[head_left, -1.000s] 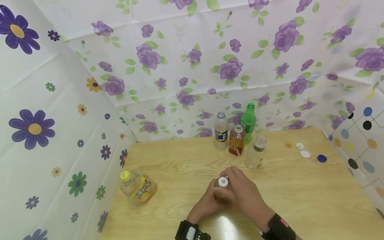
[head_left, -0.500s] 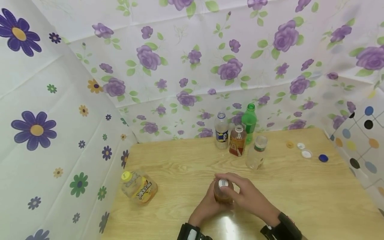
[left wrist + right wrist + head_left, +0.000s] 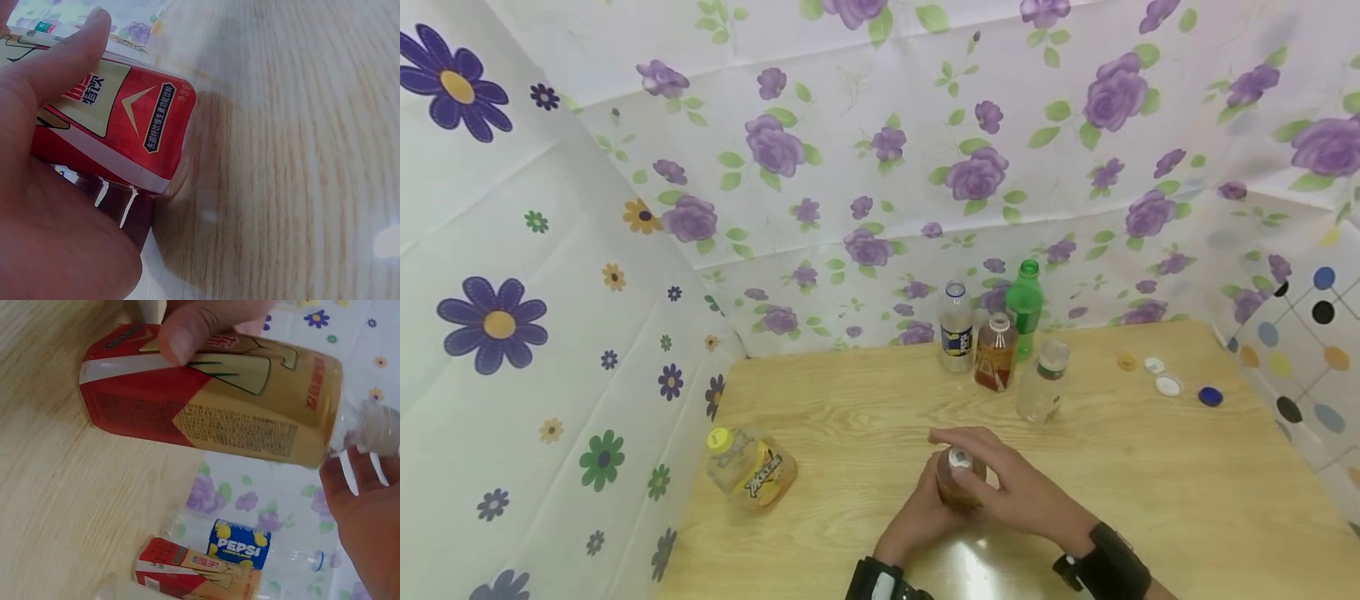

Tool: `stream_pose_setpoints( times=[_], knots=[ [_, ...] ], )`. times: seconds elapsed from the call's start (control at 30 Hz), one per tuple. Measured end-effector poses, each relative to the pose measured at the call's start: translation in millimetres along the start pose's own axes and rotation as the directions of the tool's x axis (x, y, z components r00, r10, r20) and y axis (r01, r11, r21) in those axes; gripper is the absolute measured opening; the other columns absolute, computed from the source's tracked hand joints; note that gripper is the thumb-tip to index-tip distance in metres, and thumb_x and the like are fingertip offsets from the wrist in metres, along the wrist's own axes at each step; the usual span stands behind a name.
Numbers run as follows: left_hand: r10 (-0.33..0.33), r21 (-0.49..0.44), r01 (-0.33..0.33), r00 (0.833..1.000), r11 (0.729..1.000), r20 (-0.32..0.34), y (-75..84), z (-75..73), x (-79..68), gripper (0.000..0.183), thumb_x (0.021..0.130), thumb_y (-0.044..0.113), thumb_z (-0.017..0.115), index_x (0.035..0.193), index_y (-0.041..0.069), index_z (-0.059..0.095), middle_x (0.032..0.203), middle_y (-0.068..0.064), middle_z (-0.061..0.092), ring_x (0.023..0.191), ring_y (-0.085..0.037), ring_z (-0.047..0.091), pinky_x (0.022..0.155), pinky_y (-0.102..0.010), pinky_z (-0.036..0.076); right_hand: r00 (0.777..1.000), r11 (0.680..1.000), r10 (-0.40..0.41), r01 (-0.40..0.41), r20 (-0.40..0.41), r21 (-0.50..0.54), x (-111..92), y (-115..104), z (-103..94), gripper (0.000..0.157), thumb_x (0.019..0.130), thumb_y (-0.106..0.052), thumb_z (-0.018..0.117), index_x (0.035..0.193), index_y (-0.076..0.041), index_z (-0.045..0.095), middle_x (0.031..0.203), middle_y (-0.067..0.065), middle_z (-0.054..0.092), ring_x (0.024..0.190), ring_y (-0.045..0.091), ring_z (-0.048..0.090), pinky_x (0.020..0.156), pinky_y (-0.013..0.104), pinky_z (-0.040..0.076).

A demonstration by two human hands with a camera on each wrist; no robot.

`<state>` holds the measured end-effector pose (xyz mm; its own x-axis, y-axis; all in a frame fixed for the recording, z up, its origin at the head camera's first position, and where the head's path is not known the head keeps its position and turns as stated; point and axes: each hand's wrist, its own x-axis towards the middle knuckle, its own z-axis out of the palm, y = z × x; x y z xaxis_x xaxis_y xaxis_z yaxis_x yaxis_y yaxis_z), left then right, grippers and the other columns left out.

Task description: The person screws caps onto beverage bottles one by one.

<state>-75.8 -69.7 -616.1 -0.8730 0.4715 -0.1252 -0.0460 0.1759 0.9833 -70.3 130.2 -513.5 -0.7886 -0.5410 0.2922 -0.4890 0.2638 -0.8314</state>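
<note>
A plastic drink bottle (image 3: pixel 953 493) with a red and gold label stands in front of me in the head view. My left hand (image 3: pixel 919 518) grips its body, with the thumb (image 3: pixel 75 56) lying across the label in the left wrist view. Over its top is my right hand (image 3: pixel 1018 493), the thumb against the pale cap (image 3: pixel 959 457) and the other fingers reaching past its far side. The right wrist view has the bottle (image 3: pixel 250 415) lengthwise, the right hand's fingers (image 3: pixel 340 487) by the neck. The right thumb is out of that view.
Behind stand several capless bottles: a Pepsi bottle (image 3: pixel 957 329), a red-labelled bottle (image 3: pixel 996 354), a green one (image 3: pixel 1025 300) and a clear one (image 3: pixel 1042 385). A yellow-capped bottle (image 3: pixel 752 471) is at left. Loose caps (image 3: pixel 1168 385) lie at right. Patterned cloth (image 3: pixel 850 167) borders the table.
My right hand has shifted round the cap, its fingers now pointing further left and more of the bottle showing. The left hand keeps its grip on the bottle.
</note>
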Motion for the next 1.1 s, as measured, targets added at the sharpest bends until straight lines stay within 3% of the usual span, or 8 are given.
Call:
stream_pose_setpoints(
  times=[0.1,0.23,0.37,0.47,0.6,0.73,0.8,1.1],
  knots=[
    [0.02,-0.026,-0.019,1.0,0.999,0.005,-0.8,0.4,1.1,0.095,0.086,0.019,0.091,0.157,0.042,0.033,0.149,0.008,0.05,0.134,-0.016,0.053,0.112,-0.041,0.043,0.999,0.999,-0.027,0.027,0.018,0.02,-0.2,-0.3,-4.0,0.05,0.112,-0.015,0.056,0.16,-0.026,0.048,0.154,-0.006,0.055,0.144,0.019,0.048,0.116,0.039,0.044],
    [0.025,-0.029,-0.025,1.0,0.999,-0.005,-1.3,0.1,0.6,0.1,0.085,0.019,0.092,0.159,0.044,0.03,0.15,0.009,0.05,0.136,-0.015,0.051,0.114,-0.044,0.04,0.998,1.0,-0.027,0.027,-0.051,0.01,1.0,0.5,-0.2,0.047,0.107,-0.015,0.065,0.152,-0.026,0.057,0.145,-0.007,0.061,0.135,0.018,0.055,0.11,0.038,0.05],
    [-0.015,-0.001,0.015,1.0,1.0,-0.021,-0.3,1.0,-0.8,0.089,0.087,0.026,0.09,0.156,0.034,0.034,0.148,0.005,0.047,0.134,-0.017,0.05,0.113,-0.047,0.041,0.989,1.0,0.019,-0.018,-0.149,0.009,2.1,-0.4,9.1,0.051,0.099,-0.021,0.077,0.146,-0.029,0.062,0.129,-0.011,0.062,0.121,0.015,0.056,0.099,0.037,0.053],
    [-0.029,0.032,0.03,0.999,0.999,-0.02,-1.4,2.6,-2.9,0.084,0.089,0.029,0.087,0.155,0.028,0.034,0.15,0.001,0.042,0.136,-0.02,0.046,0.112,-0.048,0.041,0.986,1.0,0.029,-0.028,-0.165,0.009,-0.2,0.4,15.1,0.058,0.098,-0.023,0.079,0.151,-0.029,0.058,0.138,-0.009,0.056,0.128,0.017,0.05,0.101,0.042,0.052],
    [0.069,0.043,-0.069,0.998,0.997,-0.011,-2.9,5.0,1.0,0.077,0.09,0.024,0.086,0.151,0.03,0.041,0.146,0.003,0.048,0.134,-0.02,0.05,0.111,-0.044,0.044,0.995,1.0,-0.006,0.006,-0.103,0.004,-3.7,2.1,14.0,0.056,0.109,-0.016,0.064,0.161,-0.026,0.047,0.163,-0.003,0.042,0.151,0.025,0.035,0.117,0.051,0.041],
    [0.228,0.036,-0.228,0.974,0.973,0.018,-3.3,6.6,7.9,0.07,0.088,0.015,0.088,0.146,0.031,0.051,0.138,0.004,0.061,0.126,-0.019,0.061,0.107,-0.04,0.05,0.997,0.998,-0.063,0.064,-0.046,0.025,-8.1,0.4,10.0,0.054,0.112,-0.004,0.05,0.163,-0.022,0.045,0.166,0.0,0.04,0.155,0.03,0.031,0.123,0.039,0.034],
    [0.252,0.038,-0.252,0.968,0.967,0.023,-3.9,6.8,8.1,0.072,0.089,0.014,0.088,0.148,0.032,0.051,0.138,0.005,0.062,0.124,-0.018,0.062,0.106,-0.038,0.052,0.993,0.994,-0.107,0.108,-0.049,0.023,-9.2,0.0,9.7,0.054,0.111,0.002,0.05,0.161,-0.017,0.047,0.163,0.002,0.045,0.151,0.03,0.038,0.121,0.035,0.037],
    [0.179,0.049,-0.179,0.984,0.983,-0.002,-7.5,9.0,2.9,0.08,0.09,0.019,0.087,0.153,0.035,0.041,0.142,0.005,0.057,0.125,-0.018,0.059,0.107,-0.039,0.049,0.995,0.996,-0.083,0.084,-0.055,0.005,-8.1,0.3,7.3,0.05,0.107,-0.004,0.061,0.154,-0.022,0.056,0.149,-0.006,0.06,0.135,0.018,0.054,0.107,0.036,0.051]
  ],
)
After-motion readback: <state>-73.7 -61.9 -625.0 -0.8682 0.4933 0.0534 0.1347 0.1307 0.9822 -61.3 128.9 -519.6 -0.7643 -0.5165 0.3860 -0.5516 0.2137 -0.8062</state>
